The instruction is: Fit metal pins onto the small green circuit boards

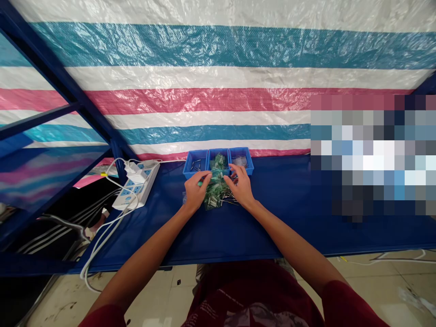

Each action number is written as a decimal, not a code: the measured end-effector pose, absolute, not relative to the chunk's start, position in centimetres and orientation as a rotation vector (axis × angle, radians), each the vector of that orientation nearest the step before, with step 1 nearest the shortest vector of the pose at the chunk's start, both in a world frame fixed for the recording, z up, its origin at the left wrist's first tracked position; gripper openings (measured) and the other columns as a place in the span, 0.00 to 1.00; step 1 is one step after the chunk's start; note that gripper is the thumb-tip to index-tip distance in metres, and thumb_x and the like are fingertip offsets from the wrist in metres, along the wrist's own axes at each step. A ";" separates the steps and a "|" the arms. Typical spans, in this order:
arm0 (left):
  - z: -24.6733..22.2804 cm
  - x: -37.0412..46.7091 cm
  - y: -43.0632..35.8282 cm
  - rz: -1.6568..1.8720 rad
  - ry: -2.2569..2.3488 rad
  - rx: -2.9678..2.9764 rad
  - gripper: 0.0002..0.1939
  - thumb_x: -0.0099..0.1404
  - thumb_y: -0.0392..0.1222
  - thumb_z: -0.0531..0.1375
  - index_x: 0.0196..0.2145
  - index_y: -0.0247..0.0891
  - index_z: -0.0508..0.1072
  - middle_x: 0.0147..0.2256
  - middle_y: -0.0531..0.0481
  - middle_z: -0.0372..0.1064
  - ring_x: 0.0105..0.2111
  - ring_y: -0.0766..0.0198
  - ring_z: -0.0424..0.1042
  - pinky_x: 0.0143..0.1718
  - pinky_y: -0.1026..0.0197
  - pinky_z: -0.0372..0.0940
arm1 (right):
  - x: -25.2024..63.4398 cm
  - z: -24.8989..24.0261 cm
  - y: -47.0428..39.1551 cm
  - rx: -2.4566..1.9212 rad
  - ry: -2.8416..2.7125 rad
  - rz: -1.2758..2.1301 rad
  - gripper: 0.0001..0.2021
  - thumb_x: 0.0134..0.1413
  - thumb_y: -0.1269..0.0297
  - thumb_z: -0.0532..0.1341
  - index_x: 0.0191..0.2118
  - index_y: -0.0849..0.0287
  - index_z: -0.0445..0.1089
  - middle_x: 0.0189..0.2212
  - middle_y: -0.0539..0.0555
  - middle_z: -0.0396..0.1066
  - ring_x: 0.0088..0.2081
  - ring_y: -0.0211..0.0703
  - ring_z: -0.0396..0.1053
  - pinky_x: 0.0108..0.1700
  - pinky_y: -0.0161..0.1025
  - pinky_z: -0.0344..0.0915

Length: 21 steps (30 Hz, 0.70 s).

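My left hand (196, 189) is closed in a pinch, thumb against fingers, at the left of a small pile. A bit of green shows by its thumb, but I cannot make out what it holds. Across from it, my right hand (241, 185) has curved fingers, with thumb and forefinger apart and nothing clear between them. Below and between the hands lie green translucent plastic bags (212, 200) with small pale pieces on them. Thin metal pins or screws (230, 198) are scattered beside my right hand. Directly behind stand three joined blue bins (196, 155).
The left bin holds a few metal pins (195, 165), the middle one green bags (220, 161), the right one clear bags (240, 161). A white power strip (147, 184) with plugs and cables lies left on the blue table (286, 218). A striped tarp (204, 100) hangs behind; the right side is pixelated.
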<state>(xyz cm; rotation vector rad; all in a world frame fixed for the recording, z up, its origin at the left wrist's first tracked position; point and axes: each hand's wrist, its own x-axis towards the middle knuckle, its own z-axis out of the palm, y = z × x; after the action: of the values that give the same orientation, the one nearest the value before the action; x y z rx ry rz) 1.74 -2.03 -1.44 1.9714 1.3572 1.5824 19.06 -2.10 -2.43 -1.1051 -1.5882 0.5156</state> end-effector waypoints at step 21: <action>-1.4 1.9 -1.1 1.286 0.976 1.462 0.23 0.54 0.53 0.68 0.40 0.37 0.67 0.17 0.60 0.64 0.15 0.69 0.64 0.18 0.68 0.60 | 18.9 -2.8 -2.2 -0.954 -1.808 0.378 0.17 0.68 0.58 0.48 0.35 0.58 0.70 0.28 0.52 0.67 0.29 0.40 0.64 0.35 0.37 0.61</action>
<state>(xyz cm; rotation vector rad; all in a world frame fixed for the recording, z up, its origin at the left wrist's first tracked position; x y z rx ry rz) 1.86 -1.11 -1.38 1.4619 0.9764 1.2864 18.85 -2.24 -2.75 -0.9543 -1.8083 0.3780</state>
